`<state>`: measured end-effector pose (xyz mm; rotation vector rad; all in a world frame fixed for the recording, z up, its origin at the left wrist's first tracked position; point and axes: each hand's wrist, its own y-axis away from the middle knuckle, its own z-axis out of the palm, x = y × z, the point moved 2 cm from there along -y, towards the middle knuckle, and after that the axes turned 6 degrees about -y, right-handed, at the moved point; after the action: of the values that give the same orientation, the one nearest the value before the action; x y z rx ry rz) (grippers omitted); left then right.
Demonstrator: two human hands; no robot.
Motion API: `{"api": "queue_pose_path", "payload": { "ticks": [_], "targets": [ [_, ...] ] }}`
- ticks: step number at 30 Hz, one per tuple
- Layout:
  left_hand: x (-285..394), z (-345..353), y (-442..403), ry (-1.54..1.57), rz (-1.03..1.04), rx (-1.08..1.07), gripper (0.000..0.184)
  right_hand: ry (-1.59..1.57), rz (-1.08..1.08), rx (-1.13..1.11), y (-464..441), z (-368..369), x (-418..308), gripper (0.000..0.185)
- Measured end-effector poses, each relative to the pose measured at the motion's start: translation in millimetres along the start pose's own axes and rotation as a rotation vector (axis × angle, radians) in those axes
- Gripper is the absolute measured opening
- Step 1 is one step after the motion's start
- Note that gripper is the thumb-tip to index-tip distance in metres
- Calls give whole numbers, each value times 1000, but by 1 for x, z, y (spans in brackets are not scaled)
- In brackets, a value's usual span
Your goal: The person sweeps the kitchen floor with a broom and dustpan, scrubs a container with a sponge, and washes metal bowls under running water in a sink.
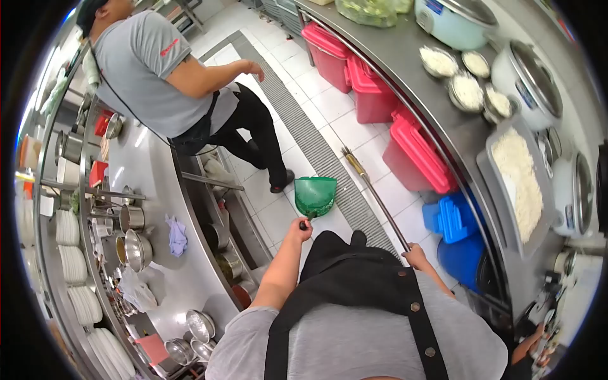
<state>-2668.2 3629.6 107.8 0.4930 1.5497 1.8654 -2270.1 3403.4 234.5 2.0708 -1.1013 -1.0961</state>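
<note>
My left hand [302, 228] is closed round the dark handle of a green dustpan [315, 196], which is low over the white tiled floor with small bits in it. My right hand [415, 256] grips the long pole of a broom [383, 206]. The broom's worn yellowish bristles [354, 162] point away from me, beside the floor grating and to the right of the dustpan.
A co-worker [183, 82] stands ahead on the left. A steel counter [149, 171] with bowls runs along the left. Red bins [415, 152] and a blue bin [453, 217] sit under the right counter [405, 54]. A grating [304, 120] crosses the floor.
</note>
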Motion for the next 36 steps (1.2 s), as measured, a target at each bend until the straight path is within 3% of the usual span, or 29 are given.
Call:
{"api": "queue_pose_path", "payload": {
  "ticks": [4,7,8,11,13,17,19,23,24,26,28,32,33,35,36],
  "targets": [
    [44,22,4,112,-13,1,12,-197,-5,-126,-105,2,-33,50],
    [89,26,-8,218,-78,-34,20,-265,48,-197,-131,-11,-119,44],
    [102,28,-13,238,-98,-36,22,-225,21,-249,-164,-7,-125,54],
    [144,53,-17,217,-126,-33,20,-128,-66,-171,-190,-5,-204,48],
    [175,79,-24,149,-35,0,18,-21,-186,-128,-232,4,-230,42],
    [254,124,-42,190,-8,97,15,59,-176,-198,-237,-16,-347,37],
    [289,147,-31,242,-10,155,15,-179,-53,-109,-248,-12,-375,25],
    [365,171,-40,356,-41,167,14,-104,-102,-120,-281,-15,-447,30],
    [388,141,-96,413,-34,162,12,-86,-113,-111,-293,-15,-463,32],
    [407,167,-45,507,-29,114,11,-73,-200,-113,-353,-6,-469,36],
    [414,207,18,527,-83,-146,8,-5,-265,-37,-456,22,-439,44],
    [479,220,-1,576,7,-89,7,-102,-185,-187,-451,-20,-603,37],
    [495,233,2,639,-17,-100,7,28,-183,-170,-440,-35,-660,31],
    [527,253,8,806,-146,-176,6,33,-132,-144,-518,-20,-680,28],
    [552,242,-29,790,-19,-126,5,-19,-156,-211,-534,-23,-709,28]
  ]
}}
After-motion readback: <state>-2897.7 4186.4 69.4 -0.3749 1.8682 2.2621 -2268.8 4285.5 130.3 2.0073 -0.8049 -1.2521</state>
